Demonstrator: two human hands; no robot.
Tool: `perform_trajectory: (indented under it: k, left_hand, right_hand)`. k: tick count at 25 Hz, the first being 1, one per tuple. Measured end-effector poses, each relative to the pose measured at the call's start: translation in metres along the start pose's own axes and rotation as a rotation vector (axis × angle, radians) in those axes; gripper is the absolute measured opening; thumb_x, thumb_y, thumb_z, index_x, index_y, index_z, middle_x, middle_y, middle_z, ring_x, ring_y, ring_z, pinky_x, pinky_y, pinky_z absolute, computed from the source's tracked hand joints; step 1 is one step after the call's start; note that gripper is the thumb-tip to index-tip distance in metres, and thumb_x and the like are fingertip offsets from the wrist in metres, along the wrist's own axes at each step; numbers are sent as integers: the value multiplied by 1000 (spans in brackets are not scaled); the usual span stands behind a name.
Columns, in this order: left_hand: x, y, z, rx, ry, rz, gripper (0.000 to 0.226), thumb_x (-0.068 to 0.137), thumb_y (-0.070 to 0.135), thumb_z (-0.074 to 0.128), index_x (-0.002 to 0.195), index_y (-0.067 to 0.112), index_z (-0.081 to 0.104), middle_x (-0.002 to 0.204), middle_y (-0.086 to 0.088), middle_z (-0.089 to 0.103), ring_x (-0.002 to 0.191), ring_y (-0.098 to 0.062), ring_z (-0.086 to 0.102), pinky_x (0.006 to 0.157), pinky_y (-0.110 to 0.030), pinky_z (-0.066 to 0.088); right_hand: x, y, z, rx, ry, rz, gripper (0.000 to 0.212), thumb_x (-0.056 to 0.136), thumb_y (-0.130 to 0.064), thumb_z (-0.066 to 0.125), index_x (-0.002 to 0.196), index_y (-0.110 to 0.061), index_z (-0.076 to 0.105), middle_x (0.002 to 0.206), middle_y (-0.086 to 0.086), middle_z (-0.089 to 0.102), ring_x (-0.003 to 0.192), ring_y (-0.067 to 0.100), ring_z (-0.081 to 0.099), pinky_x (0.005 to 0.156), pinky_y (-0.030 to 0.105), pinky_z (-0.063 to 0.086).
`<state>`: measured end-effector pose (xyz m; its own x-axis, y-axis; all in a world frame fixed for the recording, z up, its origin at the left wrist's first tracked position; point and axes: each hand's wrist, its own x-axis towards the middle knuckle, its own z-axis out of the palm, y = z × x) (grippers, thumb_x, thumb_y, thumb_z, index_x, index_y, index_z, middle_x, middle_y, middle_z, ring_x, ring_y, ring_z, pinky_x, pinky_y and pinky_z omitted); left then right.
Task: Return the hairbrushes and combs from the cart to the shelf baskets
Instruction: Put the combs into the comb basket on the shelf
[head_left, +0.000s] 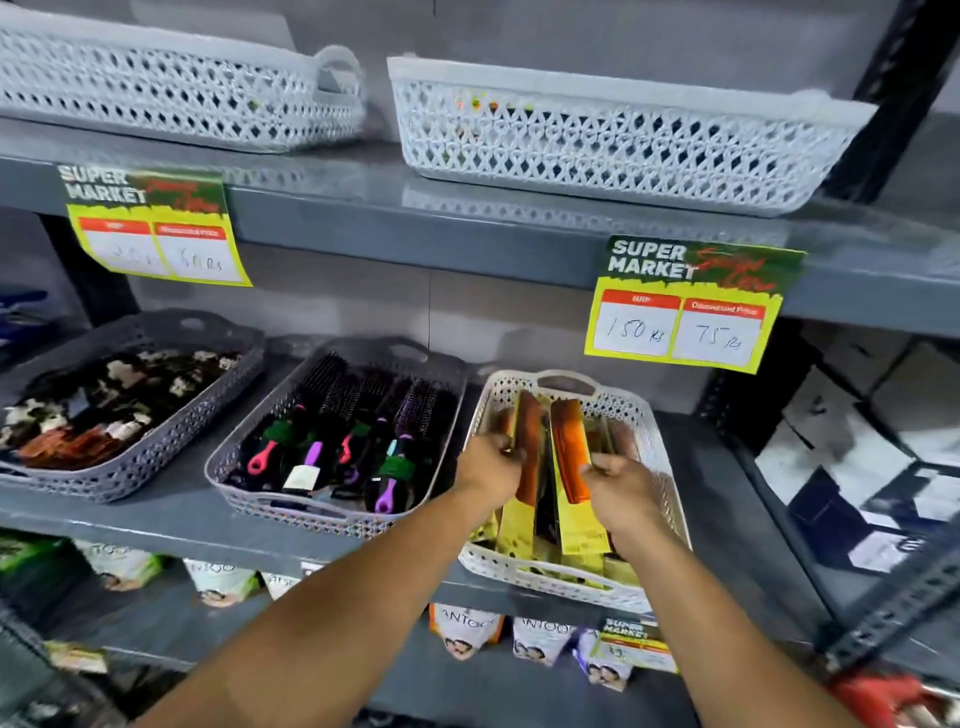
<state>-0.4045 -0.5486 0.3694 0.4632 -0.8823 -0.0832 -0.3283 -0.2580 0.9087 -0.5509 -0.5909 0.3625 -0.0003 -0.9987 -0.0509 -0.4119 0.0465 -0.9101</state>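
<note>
A white lattice basket (657, 436) on the middle shelf holds several brown and orange combs in gold card packs. My left hand (491, 462) grips a brown packed comb (527, 441) standing on edge at the basket's left side. My right hand (621, 486) holds an orange packed comb (569, 441) just right of it. To the left, a grey basket (244, 447) is filled with several black hairbrushes with pink, purple and green handles. The cart is out of view.
A grey basket (135, 473) of hair clips sits at far left. Two white baskets (613, 150) stand on the upper shelf. Yellow price tags (685, 312) hang from the shelf edge. Packaged goods line the lower shelf (467, 631). A black upright (893, 78) stands at right.
</note>
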Motion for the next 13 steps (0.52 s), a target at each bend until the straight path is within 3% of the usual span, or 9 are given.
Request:
perform_trajectory:
  k: [4,6,8,10,13]
  left_hand:
    - [4,-1,5,170,25,36,26,87,23,60,106,8,71,107,-19,73,103,-33,67,85,-33,53]
    - [3,-2,8,202,41,14,31,89,24,59,115,10,68,115,-15,71,108,-31,65,86,-28,50]
    - [1,-4,11,218,62,-11,32,90,24,58,118,10,66,117,-14,70,108,-31,65,82,-27,49]
    - [-1,-4,12,247,69,-37,27,90,24,59,110,9,67,111,-14,72,100,-29,67,71,-26,47]
    - [-3,-3,11,285,53,-66,24,89,23,60,107,9,68,106,-13,73,92,-26,69,64,-26,47]
  right_hand:
    - [5,2,9,-184,56,-17,32,88,-18,59,117,-7,63,128,5,61,76,16,61,61,12,41]
    - [4,3,11,-235,48,-23,34,88,-16,58,120,-5,61,133,5,57,89,23,64,70,18,44]
    - [1,4,13,-358,36,-29,30,87,-17,56,115,-8,61,122,7,63,96,27,64,76,23,44]
    - [-3,3,15,-525,29,-40,18,87,-22,55,101,-15,63,100,8,69,84,27,63,69,28,46]
    - [-9,-1,17,-726,71,-81,10,85,-26,57,92,-22,63,95,5,67,84,26,63,61,31,42]
